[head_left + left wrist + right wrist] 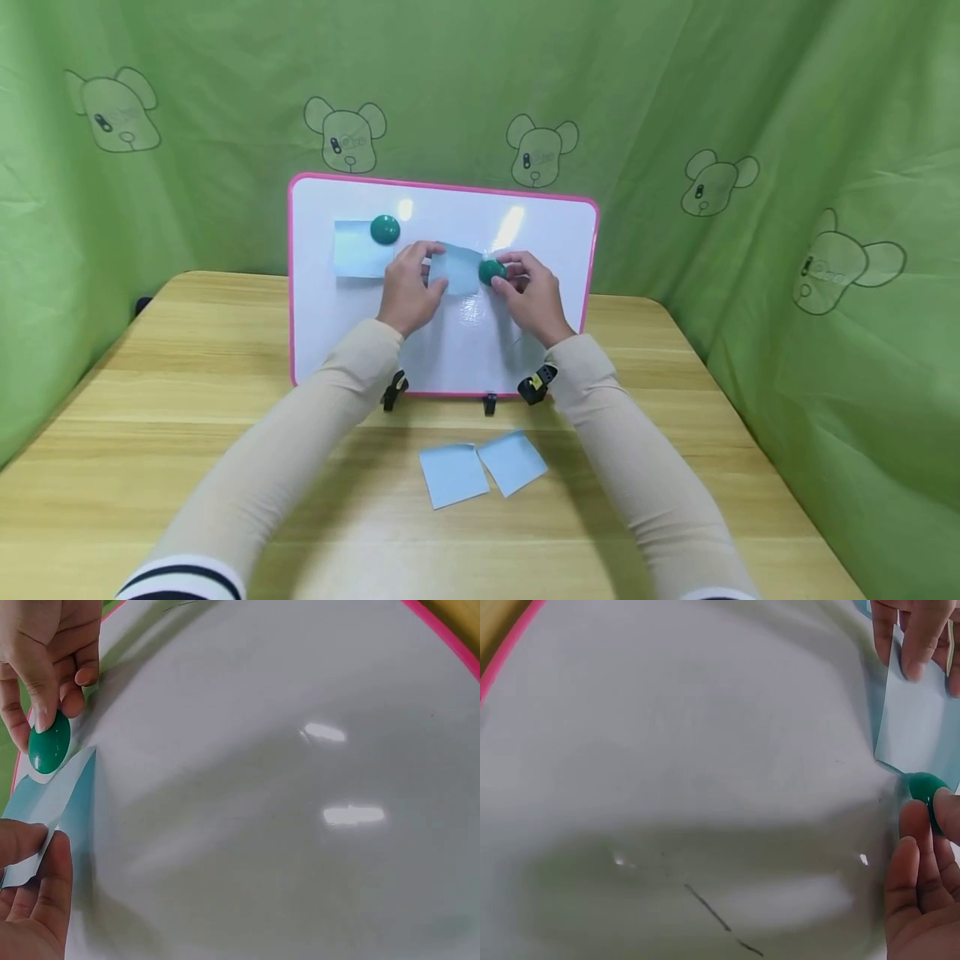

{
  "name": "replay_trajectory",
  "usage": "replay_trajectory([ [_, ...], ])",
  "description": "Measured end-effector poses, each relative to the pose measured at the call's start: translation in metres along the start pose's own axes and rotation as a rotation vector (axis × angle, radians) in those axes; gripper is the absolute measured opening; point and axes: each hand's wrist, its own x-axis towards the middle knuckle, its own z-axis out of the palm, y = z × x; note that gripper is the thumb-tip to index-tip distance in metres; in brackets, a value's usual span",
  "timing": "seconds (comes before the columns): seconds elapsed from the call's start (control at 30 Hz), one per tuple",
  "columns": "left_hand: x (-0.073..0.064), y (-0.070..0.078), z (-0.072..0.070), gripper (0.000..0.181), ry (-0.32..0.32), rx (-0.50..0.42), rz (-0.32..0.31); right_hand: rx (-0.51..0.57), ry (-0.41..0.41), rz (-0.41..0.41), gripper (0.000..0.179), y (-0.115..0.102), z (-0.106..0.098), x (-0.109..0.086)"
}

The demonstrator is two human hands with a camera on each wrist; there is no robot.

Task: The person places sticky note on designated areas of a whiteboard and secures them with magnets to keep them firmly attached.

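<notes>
My left hand [411, 287] pinches the left edge of a light blue sticky note [457, 268] against the whiteboard [337, 333]. In the left wrist view the note [56, 799] bends outward, its far edge at the board. Between thumb and fingers my right hand [531, 292] holds a round green magnet [492, 271] right at the note's right edge. The right wrist view shows that magnet [927, 789] at the note's corner. Further left on the board, a second blue note [358, 250] hangs under another green magnet [385, 229] at its upper right corner.
Two more blue notes [453, 477] lie side by side on the wooden table [360, 525] before the board. Black clips [490, 404] support the board's pink lower edge. A green curtain [450, 75] encloses the back and sides. The board bears a dark pen stroke [709, 909].
</notes>
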Motion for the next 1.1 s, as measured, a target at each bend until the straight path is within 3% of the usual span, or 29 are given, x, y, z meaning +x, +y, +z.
replay_trajectory([
  [1.1,0.012,0.009,0.006,0.041,-0.019,0.049,-0.071,0.077,0.103,0.006,0.031,-0.022,0.010,0.026],
])
